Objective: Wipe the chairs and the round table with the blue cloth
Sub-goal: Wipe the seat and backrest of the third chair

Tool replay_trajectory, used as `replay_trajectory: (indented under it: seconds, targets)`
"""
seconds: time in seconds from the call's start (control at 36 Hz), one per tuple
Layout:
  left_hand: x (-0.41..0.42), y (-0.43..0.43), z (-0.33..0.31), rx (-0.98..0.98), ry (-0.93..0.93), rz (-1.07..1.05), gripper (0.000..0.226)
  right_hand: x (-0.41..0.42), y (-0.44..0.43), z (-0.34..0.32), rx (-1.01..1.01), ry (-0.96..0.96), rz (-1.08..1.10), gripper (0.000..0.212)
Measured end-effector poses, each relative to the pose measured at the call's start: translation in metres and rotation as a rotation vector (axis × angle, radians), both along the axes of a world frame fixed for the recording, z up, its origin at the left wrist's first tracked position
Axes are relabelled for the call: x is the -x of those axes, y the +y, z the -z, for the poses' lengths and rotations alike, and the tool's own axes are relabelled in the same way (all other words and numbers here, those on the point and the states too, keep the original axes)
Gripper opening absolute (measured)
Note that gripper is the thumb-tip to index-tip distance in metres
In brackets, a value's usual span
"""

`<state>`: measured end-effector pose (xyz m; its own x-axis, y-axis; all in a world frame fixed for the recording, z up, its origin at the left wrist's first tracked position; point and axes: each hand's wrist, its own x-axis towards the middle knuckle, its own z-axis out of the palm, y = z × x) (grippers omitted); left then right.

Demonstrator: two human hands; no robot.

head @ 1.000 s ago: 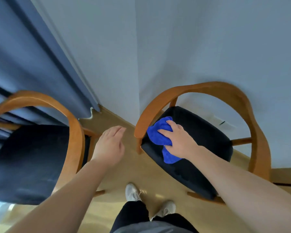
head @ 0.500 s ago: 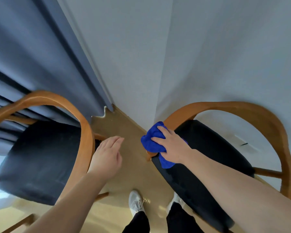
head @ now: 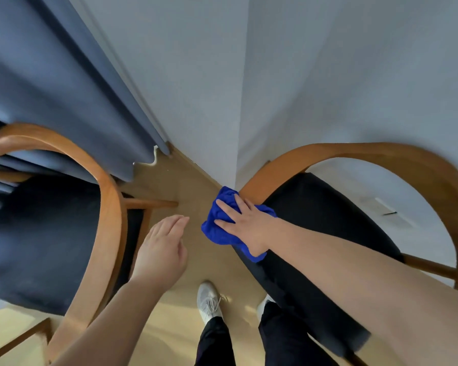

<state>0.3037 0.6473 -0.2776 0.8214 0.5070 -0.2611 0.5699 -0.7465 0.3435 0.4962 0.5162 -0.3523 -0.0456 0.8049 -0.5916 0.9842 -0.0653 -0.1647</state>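
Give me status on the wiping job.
Done: no surface shows as finished. In hand: right hand presses the cloth on the right chair's arm end, at the seat corner; left hand hangs open. Left: the left chair, untouched here, and the table, out of view.

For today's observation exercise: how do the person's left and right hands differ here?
The right hand presses the blue cloth onto the right chair's armrest; the left hand holds nothing, above the floor. The right hand's fingers are spread; the left hand's lie together. Both are bare.
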Motion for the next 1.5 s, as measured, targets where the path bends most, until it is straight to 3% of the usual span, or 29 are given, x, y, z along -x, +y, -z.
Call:
replay_trajectory:
  seconds: [0.11, 0.39, 0.67, 1.22, 1.39, 1.5]
  targets:
    - [-0.008, 0.002, 0.003, 0.004, -0.006, 0.022, 0.049, -0.003, 0.000, 0.005, -0.018, -0.024, -0.079, 0.109]
    - [-0.031, 0.005, 0.007, -0.014, -0.013, 0.049, 0.049, -0.017, 0.003, 0.006, -0.215, -0.060, -0.139, 0.082]
    - [-0.054, -0.004, 0.008, -0.007, -0.036, 0.068, 0.049, -0.057, -0.014, 0.017, -0.310, -0.119, -0.021, 0.091]
    - [-0.123, -0.038, 0.019, 0.022, -0.053, 0.138, 0.050, -0.147, -0.043, 0.018, -0.238, -0.156, 0.357, 0.085]
    - [-0.144, -0.045, 0.019, 0.048, -0.087, 0.160, 0.050, -0.175, -0.060, 0.014, -0.299, -0.299, 0.374, 0.084]
    - [-0.160, -0.050, 0.020, 0.043, -0.082, 0.192, 0.049, -0.187, -0.068, 0.016, -0.287, -0.272, 0.416, 0.086]
